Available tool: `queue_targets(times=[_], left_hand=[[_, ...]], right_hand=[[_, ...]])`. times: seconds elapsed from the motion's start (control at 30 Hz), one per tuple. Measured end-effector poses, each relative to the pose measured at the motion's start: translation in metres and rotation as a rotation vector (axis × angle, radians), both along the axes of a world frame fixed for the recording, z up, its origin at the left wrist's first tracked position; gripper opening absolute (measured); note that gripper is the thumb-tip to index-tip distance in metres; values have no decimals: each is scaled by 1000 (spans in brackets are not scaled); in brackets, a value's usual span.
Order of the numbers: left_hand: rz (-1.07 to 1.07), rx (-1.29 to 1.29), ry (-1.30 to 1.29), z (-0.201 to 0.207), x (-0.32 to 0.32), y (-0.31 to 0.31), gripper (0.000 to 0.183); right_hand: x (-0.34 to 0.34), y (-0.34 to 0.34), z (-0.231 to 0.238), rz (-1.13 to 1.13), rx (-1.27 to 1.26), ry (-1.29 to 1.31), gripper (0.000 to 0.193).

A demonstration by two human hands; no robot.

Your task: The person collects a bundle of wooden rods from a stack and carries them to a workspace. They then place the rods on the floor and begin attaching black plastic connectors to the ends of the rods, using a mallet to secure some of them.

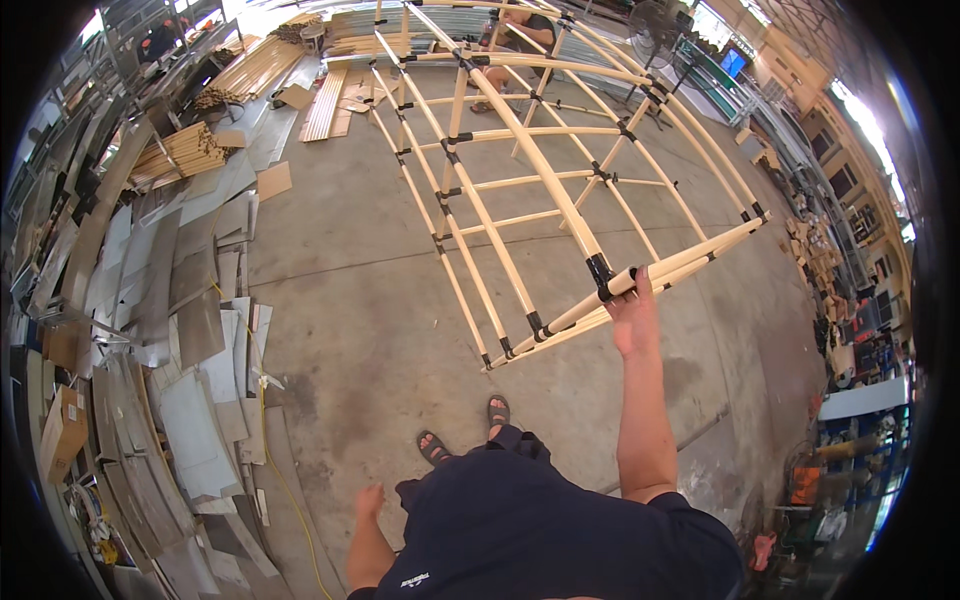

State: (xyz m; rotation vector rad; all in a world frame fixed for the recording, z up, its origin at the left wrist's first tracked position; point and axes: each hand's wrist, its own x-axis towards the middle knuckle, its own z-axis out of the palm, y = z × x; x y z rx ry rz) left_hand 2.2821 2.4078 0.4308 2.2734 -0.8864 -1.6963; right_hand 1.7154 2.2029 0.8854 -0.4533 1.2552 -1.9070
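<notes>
One hand, the right hand (634,318), is closed around the near rail of a big frame of pale tubes (520,170) with black joints, which stands on the concrete floor (340,290). Its far end is cut off. Whether the left hand (369,497) is spread or closed cannot be told; it hangs empty near metal sheets (185,330).

Concrete floor (340,300) under metal sheets (190,420), pipe frame (520,190).
</notes>
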Motion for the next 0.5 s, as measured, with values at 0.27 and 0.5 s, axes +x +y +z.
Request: queue_targets(times=[0.27,0.5], left_hand=[[30,-179,131,14,-53,-53,41],[-7,-172,119,27,-60,-58,43]], right_hand=[[-2,-7,-4,-66,-28,5,33],[-29,13,-11,173,194,137,77]])
